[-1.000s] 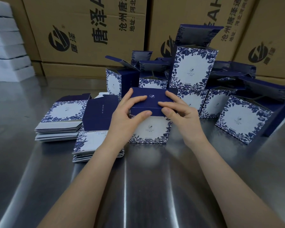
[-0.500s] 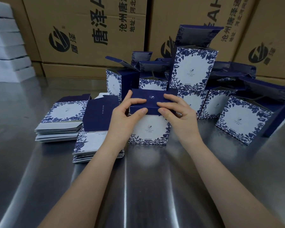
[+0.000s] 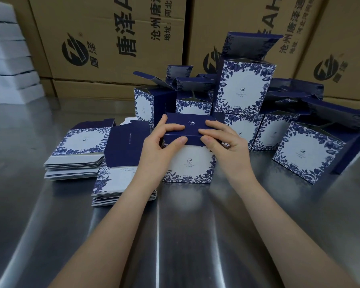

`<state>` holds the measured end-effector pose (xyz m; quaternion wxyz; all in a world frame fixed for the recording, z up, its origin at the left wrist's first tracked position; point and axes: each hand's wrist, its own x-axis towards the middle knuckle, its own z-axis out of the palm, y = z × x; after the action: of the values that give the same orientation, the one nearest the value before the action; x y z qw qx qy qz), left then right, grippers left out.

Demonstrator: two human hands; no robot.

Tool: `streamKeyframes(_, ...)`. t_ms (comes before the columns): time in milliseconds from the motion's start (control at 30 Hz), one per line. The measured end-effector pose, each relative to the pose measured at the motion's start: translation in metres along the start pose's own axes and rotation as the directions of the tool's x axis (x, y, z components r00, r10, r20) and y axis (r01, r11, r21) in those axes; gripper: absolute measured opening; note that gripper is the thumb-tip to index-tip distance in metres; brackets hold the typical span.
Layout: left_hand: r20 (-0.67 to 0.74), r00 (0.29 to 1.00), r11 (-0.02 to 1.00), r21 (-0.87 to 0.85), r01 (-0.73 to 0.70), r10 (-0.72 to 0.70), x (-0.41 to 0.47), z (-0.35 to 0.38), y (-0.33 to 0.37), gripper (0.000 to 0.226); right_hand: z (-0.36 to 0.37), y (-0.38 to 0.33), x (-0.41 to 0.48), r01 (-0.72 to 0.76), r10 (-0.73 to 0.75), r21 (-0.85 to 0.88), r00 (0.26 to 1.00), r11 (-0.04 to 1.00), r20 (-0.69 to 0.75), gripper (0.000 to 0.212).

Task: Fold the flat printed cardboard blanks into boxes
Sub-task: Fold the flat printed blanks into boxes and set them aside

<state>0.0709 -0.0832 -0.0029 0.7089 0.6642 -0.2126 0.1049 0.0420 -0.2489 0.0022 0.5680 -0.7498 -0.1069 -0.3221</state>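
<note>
Head view, single moment.

- Box (image 3: 187,163): stands upright on the steel worktop (image 3: 175,235), centre of view, white floral-bordered face toward the camera, navy lid flap folded down flat on top.
- Left hand (image 3: 158,148): fingers (image 3: 175,128) curled over the left part of the lid, thumb pressed against the lid's front edge. The lid is pinched between fingers and thumb.
- Right hand (image 3: 229,144): mirrors the left. Its fingers lie curled on the right part of the lid, thumb at the front edge, gripping the same box. The fingertips of the two hands are near each other but apart.

Counts:
- Flat blanks: 2 stacks on the worktop to the left of the box. The far-left stack (image 3: 79,150) shows a floral panel on top. The nearer stack (image 3: 121,163) shows a navy panel on top and lies partly under the left forearm. Sheets per stack: cannot tell.
- Folded boxes (image 3: 243,88): at least 6 with top flaps open, clustered behind and to the right of the held box. One stands on top of others and one at far right is tilted. More lie behind in shadow, uncountable.
- Brown cartons (image 3: 108,38): at least 3 along the back, printed in black.
- White slabs (image 3: 6,59): one pile, upper left, blurred.
</note>
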Motion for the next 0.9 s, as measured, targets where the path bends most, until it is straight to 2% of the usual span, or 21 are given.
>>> streamKeyframes(267,-0.003,1.0,0.997,0.083,-0.007,0.007,-0.002,0.001,0.001,0.025,0.001,-0.002,0.0,-0.006,0.006,0.006,1.0,1.0,-0.005,0.026)
streamKeyframes(467,-0.07,0.984,0.973,0.177,-0.147,0.162,-0.004,0.005,0.002,0.02,0.004,-0.002,-0.001,-0.015,0.015,0.01,0.999,1.0,-0.035,0.021)
streamKeyframes(633,-0.077,0.986,0.978,0.156,-0.137,0.15,-0.001,0.008,0.006,0.025,0.006,-0.003,-0.001,-0.017,0.016,-0.006,0.999,1.0,-0.047,0.019)
streamKeyframes(767,-0.025,0.989,0.973,0.188,-0.137,0.144,0.0,0.005,0.007,0.024,0.007,-0.006,-0.003,-0.025,0.025,-0.009,0.999,1.0,-0.021,0.02)
streamKeyframes(900,-0.048,0.992,0.978,0.181,-0.107,0.118,-0.001,0.01,0.011,0.022,0.014,-0.009,-0.003,-0.01,0.008,-0.017,0.997,1.0,-0.072,0.024)
